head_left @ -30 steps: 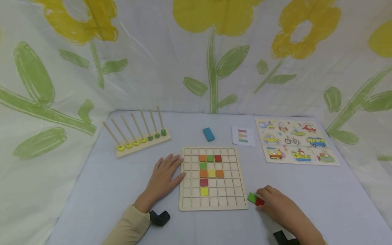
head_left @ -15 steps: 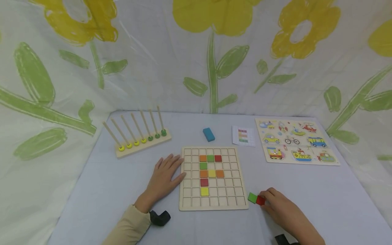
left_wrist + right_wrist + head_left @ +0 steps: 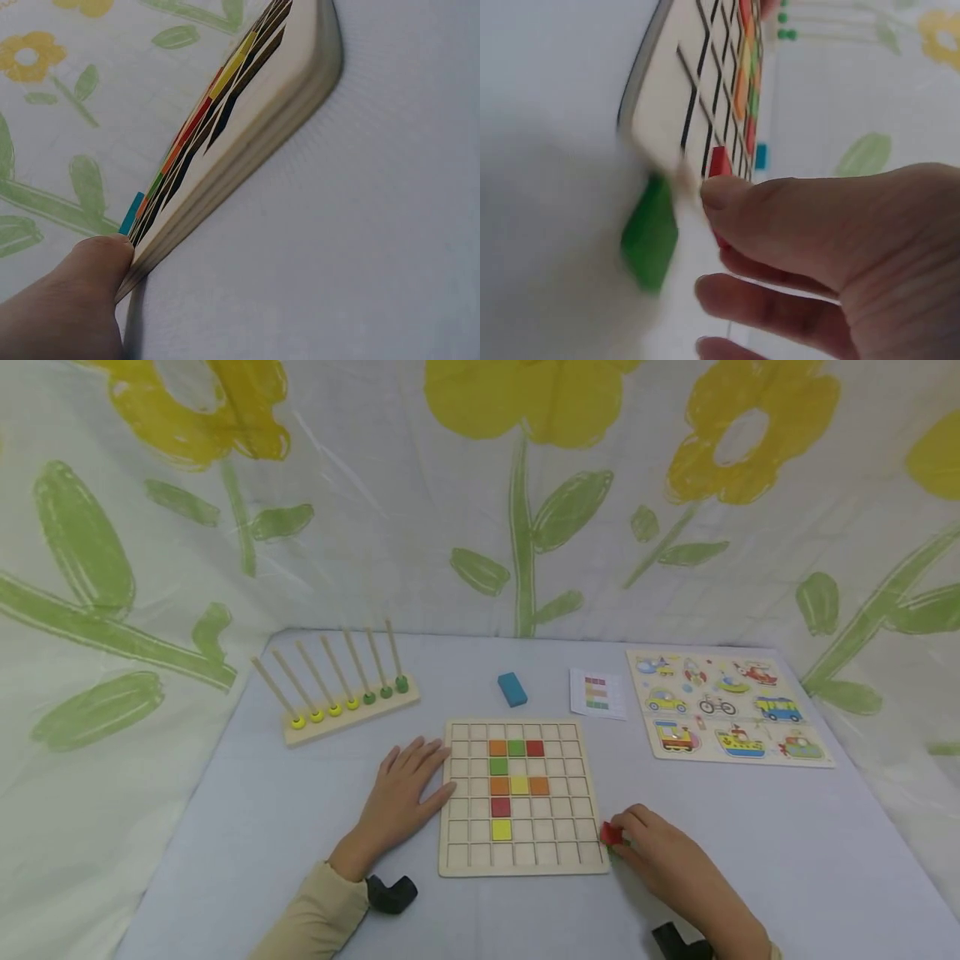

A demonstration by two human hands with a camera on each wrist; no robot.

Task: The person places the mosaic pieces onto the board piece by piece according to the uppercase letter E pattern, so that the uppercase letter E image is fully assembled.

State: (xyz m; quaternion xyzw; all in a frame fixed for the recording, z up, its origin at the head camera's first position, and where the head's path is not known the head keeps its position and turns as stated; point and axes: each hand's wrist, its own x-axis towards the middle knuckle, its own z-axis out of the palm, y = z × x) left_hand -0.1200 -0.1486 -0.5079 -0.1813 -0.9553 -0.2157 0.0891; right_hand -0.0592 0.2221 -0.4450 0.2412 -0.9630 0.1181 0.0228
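Observation:
My left hand (image 3: 401,793) rests flat on the table with its fingers along the left edge of the wooden grid board (image 3: 465,856); its thumb touches the board's side in the left wrist view. Orange, green, red and yellow square tiles lie in some of the board's cells. Between thumb and fingers, my right hand (image 3: 663,856) pinches a red tile (image 3: 719,160) at the board's right edge. A green tile (image 3: 651,236) lies on the table just below that hand, beside the board; in the head view it is mostly hidden.
Behind the board lie a blue block (image 3: 512,689) and a card with a coloured pattern (image 3: 615,689). A peg rack with beads (image 3: 360,712) stands at the back left. At the back right lies a vehicle picture puzzle (image 3: 712,760). A flowered cloth hangs behind the table.
My right hand has picked up the red tile from beside the green one and moved left to the board's edge, now covering most of the green tile. The left hand has stayed still.

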